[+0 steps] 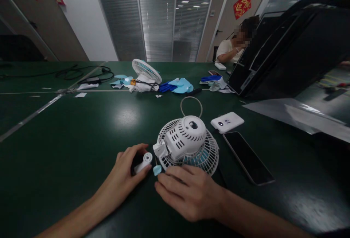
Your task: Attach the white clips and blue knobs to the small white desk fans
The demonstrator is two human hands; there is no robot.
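Note:
A small white fan (186, 137) lies face down on the table, its motor housing up and a bracket on its left side. My left hand (131, 168) is closed around a short white plastic cylinder (143, 162), whose round end with a hole faces up beside the bracket. In front of the bracket is a light-blue knob (157, 170) with a thin shaft pointing up. My right hand (188, 190) pinches at this knob with its fingertips, partly covering the near side of the fan's grille.
Right of the fan lie a white power bank (227, 121) and a dark phone (248, 157). Farther back are another fan (146, 75), light-blue fan blades (182, 85), gloves (213, 82) and black cables (79, 73). A large black case (292, 48) stands at right; behind it sits a person (228, 50).

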